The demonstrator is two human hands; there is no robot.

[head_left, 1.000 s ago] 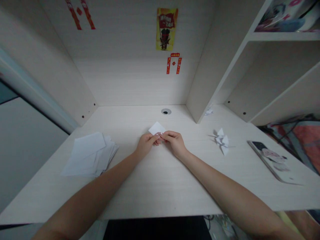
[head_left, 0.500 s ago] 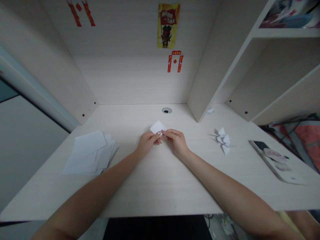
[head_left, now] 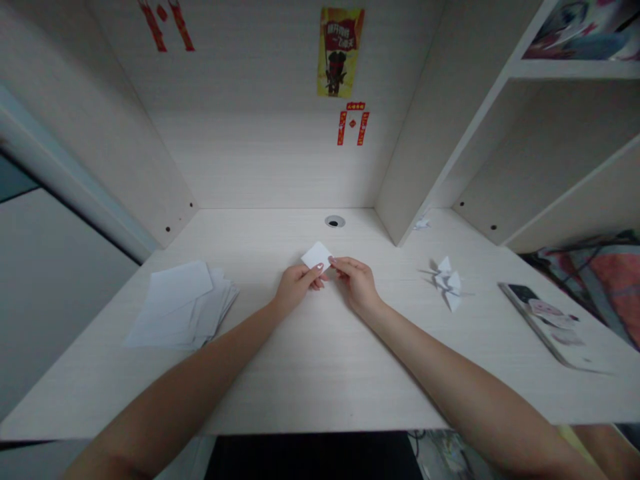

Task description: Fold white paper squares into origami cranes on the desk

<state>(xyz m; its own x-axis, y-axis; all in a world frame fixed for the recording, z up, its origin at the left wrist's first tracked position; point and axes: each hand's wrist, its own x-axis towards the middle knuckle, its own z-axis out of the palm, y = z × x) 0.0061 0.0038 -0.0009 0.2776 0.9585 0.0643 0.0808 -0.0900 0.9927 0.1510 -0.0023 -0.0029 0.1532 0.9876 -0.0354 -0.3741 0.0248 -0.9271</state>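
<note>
A small folded square of white paper [head_left: 316, 255] is held just above the middle of the desk, one corner pointing away from me. My left hand [head_left: 297, 283] grips its near left part, thumb on top and fingers beneath. At its right corner, my right hand [head_left: 356, 277] pinches the paper between thumb and forefinger. Both hands are closed on it, and the fingers hide its near corner. To the right of my hands sit folded white paper cranes [head_left: 447, 283], close together.
A stack of loose white paper sheets [head_left: 180, 287] lies on the left of the desk [head_left: 320, 373]. A phone [head_left: 550, 327] rests on the right, near some red and grey cloth [head_left: 610, 277]. An upright partition [head_left: 415, 160] stands at back right, beside a round cable hole [head_left: 335, 221].
My right thumb and forefinger have shifted from the near edge of the paper, beside my left thumb, out to its right corner. The left hand keeps its grip.
</note>
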